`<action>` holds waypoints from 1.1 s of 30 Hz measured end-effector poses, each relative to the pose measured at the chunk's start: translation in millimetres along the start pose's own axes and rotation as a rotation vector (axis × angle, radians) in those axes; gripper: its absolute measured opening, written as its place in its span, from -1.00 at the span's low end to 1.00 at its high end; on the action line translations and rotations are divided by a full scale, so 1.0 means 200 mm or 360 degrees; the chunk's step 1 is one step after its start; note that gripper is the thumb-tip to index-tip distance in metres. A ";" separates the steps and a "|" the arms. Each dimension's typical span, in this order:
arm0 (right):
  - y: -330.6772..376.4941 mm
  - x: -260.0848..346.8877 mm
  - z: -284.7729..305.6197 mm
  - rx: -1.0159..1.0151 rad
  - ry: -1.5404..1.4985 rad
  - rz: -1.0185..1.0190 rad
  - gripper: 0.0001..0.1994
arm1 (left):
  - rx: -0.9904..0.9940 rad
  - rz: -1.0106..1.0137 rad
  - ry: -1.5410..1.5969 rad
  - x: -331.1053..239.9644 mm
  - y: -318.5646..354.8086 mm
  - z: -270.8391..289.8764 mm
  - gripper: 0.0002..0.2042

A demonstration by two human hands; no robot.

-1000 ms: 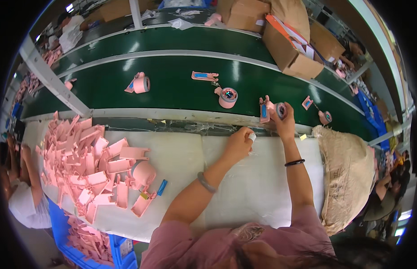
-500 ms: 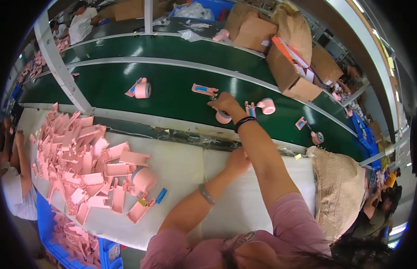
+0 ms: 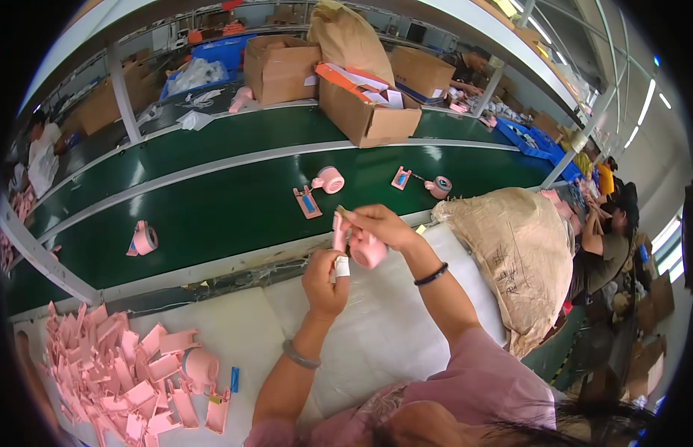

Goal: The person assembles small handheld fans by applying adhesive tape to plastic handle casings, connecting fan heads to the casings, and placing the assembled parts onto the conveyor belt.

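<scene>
Both my hands meet above the near edge of the green belt, around one pink plastic assembly: a long pink handle piece (image 3: 339,232) and a round pink head (image 3: 368,251). My left hand (image 3: 325,287) is closed on the lower end of the handle piece, with a white wrap on one finger. At the upper end my right hand (image 3: 383,225) pinches, its fingers closed; the round head hangs just below them. Any wire joining the two parts is hidden. On the belt beyond lie a handle shell with a blue battery (image 3: 307,203) and another round head (image 3: 329,180).
A heap of pink shells (image 3: 115,372) covers the table's left, beside a loose blue battery (image 3: 234,380). A brown sack (image 3: 517,261) stands at the right. More assemblies lie along the green belt (image 3: 234,201). An open carton (image 3: 369,119) sits beyond. People work at both sides.
My right hand has come back from the belt with the assembly, and my left hand has risen to meet it and grip the handle piece. The view has swung right.
</scene>
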State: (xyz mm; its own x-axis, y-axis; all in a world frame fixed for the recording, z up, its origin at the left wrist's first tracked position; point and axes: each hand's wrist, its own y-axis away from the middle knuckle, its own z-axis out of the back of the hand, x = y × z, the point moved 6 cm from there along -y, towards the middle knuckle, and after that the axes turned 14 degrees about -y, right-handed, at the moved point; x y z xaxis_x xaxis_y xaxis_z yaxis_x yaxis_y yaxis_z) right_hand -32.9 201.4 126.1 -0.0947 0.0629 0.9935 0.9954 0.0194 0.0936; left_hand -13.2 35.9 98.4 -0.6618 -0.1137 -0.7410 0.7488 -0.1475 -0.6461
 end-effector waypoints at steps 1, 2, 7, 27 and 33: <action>0.07 -0.04 0.04 -0.0009 0.0018 0.0041 -0.62 | -0.0035 -0.0107 -0.0110 -0.02 -0.02 0.00 -0.78; 0.15 -0.09 0.06 -0.0028 -0.0021 -0.0015 -0.61 | -0.0069 -0.0206 -0.0220 -0.03 -0.03 -0.01 -0.67; 0.38 -0.22 0.01 -0.0013 -0.0419 -0.0067 -0.61 | 0.0333 -0.0037 -0.0082 0.14 0.06 -0.14 -0.49; 0.54 -0.27 -0.02 0.0798 -0.0141 -0.0356 -0.83 | 0.2382 0.0729 0.0553 0.00 0.24 -0.21 -0.48; 0.56 -0.22 -0.02 0.0781 0.0176 -0.0427 -0.81 | 0.2485 0.0792 0.0471 -0.04 0.22 -0.19 -0.65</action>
State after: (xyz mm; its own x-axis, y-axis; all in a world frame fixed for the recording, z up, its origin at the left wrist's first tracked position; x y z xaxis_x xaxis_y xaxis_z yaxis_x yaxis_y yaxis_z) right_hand 83.1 195.9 94.2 -0.3148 -0.1126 0.9424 0.8115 0.4831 0.3288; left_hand 26.4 67.2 69.7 -0.2195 -0.2969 -0.9293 -0.0040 -0.9523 0.3052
